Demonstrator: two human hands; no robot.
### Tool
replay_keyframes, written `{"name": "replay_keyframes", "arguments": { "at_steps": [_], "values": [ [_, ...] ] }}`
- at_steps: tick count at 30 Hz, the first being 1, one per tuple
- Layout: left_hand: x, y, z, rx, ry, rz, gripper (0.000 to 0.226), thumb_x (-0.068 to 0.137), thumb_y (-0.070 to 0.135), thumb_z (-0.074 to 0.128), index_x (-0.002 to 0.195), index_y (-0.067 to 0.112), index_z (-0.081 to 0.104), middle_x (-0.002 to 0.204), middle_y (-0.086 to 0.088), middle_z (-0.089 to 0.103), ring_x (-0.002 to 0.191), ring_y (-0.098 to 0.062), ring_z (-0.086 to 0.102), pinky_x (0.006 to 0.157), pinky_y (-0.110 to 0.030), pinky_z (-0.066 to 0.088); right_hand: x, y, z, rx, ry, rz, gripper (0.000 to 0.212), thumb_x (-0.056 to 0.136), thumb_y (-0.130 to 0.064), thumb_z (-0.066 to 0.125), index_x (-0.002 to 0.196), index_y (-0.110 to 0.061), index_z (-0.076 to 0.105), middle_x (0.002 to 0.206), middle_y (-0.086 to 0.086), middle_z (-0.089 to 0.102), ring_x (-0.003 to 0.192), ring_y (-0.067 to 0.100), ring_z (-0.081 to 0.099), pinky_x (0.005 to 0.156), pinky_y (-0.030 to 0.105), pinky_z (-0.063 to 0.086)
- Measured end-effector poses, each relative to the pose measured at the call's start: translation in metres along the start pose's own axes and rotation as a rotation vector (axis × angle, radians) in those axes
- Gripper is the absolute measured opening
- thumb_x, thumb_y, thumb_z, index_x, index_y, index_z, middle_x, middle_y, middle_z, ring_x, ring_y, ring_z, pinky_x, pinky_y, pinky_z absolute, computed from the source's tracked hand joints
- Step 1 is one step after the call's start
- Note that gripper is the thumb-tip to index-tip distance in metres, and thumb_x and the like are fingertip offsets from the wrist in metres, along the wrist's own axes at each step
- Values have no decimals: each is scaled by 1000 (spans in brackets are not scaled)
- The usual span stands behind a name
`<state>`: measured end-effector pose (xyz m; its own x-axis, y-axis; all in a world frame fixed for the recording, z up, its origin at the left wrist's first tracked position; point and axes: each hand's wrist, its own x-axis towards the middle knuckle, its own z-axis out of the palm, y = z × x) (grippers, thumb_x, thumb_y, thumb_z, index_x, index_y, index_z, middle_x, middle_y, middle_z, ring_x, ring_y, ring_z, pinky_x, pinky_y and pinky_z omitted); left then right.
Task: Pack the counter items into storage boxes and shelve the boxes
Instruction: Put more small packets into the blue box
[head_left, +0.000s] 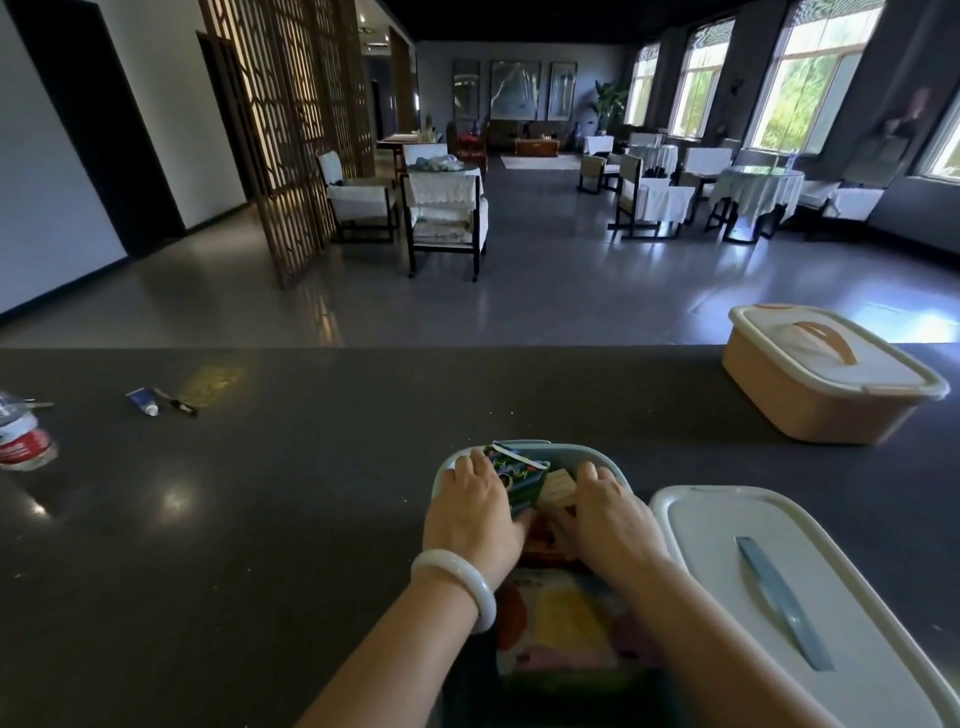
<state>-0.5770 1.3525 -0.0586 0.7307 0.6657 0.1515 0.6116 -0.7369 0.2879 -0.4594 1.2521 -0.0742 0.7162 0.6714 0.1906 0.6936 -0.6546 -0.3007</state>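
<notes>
Straight ahead, a long dark stone counter (260, 493) stretched across the lower half of the view, glossy enough to catch small spots of ceiling light. Near its front edge sat a pale blue storage box (550, 448) with no lid on it, packed with colourful packets. Both hands were down inside it. The left hand (475, 512), with a pale bangle (457, 584) on its wrist, lay with fingers spread flat over a dark green packet (519, 480); its fingertips reached the far rim. The right hand (608, 512) rested beside it, fingers straight and pressing on the contents, next to a tan wafer-like pack (560, 486). Neither hand curled round anything.

Just right of the box lay its white lid (727, 535), flat on the counter, with a blue strip handle. Farther back on the right stood an orange box (810, 405), closed with a white lid and orange handle. Well apart on the left lay a small blue tube (143, 401), a thin dark pen-like object (179, 404) touching it, and at the left edge a crumpled plastic bottle (23, 441) with a red label.

Beyond the counter opened a large dim lounge with a grey tiled floor: white-cushioned chairs (447, 218), tables under white cloths (753, 189), a wooden lattice screen (291, 130) on the left, bright windows (810, 78) on the right, and framed pictures on the far wall.
</notes>
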Motion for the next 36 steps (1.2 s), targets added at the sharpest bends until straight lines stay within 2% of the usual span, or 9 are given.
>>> {"name": "replay_keyframes", "arguments": {
  "at_steps": [2, 4, 6, 9, 13, 16, 21, 27, 36],
  "values": [
    [-1, -1, 3, -29, -15, 13, 84, 91, 45, 56, 150, 2, 13, 149, -12, 30, 137, -26, 29, 111, -33, 31, 2, 3, -3, 119, 69, 1, 25, 92, -36, 52, 109, -18, 54, 113, 0, 60, 104, 21, 57, 78, 33, 46],
    [-4, -3, 6, -93, -30, 29, 82, 92, 40, 56, 152, 7, 10, 149, -8, 29, 138, -23, 28, 112, -32, 29, 7, 4, -8, 359, 109, 55, 16, 94, -32, 52, 104, -23, 60, 104, -3, 64, 91, 15, 58, 73, 29, 48],
    [-6, -3, 8, -158, -32, 60, 83, 92, 43, 57, 152, 11, 11, 147, -5, 30, 136, -21, 29, 112, -31, 29, 13, 4, -13, 609, 66, 105, 15, 93, -33, 58, 102, -27, 67, 94, -8, 67, 81, 4, 59, 65, 17, 46],
    [-9, -1, 9, -224, -19, 106, 84, 90, 46, 56, 153, 13, 11, 145, -3, 31, 134, -19, 29, 111, -30, 28, 21, 2, -14, 719, -44, 81, 16, 89, -30, 66, 101, -27, 74, 87, -14, 68, 79, -4, 61, 62, 7, 43],
    [-9, -2, 9, -238, -12, 129, 84, 90, 43, 57, 153, 13, 10, 146, -3, 31, 134, -19, 29, 110, -28, 27, 26, 2, -14, 839, -84, 101, 9, 87, -26, 69, 89, -28, 78, 80, -12, 73, 80, 5, 68, 70, 23, 54],
    [-8, -3, 8, -230, -25, 133, 83, 91, 38, 59, 153, 13, 9, 148, -4, 29, 135, -19, 29, 110, -28, 28, 27, 2, -14, 862, -68, 118, 13, 87, -25, 68, 80, -31, 78, 76, -12, 73, 75, 4, 68, 65, 23, 54],
    [-7, -3, 9, -217, -21, 135, 82, 92, 38, 57, 153, 12, 9, 147, -4, 29, 134, -19, 29, 110, -28, 28, 25, -5, -13, 902, -103, 103, 15, 84, -27, 71, 74, -35, 76, 77, -13, 73, 71, 2, 69, 51, 13, 48],
    [-4, -3, 8, -209, -54, 130, 83, 93, 33, 58, 154, 12, 5, 149, -4, 27, 136, -19, 27, 111, -27, 26, 23, -7, -12, 860, -88, 112, 22, 85, -28, 70, 69, -43, 74, 74, -15, 72, 65, 3, 69, 51, 21, 53],
    [-6, -4, 5, -254, -77, 146, 87, 90, 38, 61, 154, 14, 7, 150, -3, 27, 138, -18, 26, 112, -28, 26, 26, -7, -12, 823, -84, 143, 26, 85, -26, 70, 62, -39, 74, 70, -14, 72, 64, 6, 69, 58, 32, 60]
  ]
}}
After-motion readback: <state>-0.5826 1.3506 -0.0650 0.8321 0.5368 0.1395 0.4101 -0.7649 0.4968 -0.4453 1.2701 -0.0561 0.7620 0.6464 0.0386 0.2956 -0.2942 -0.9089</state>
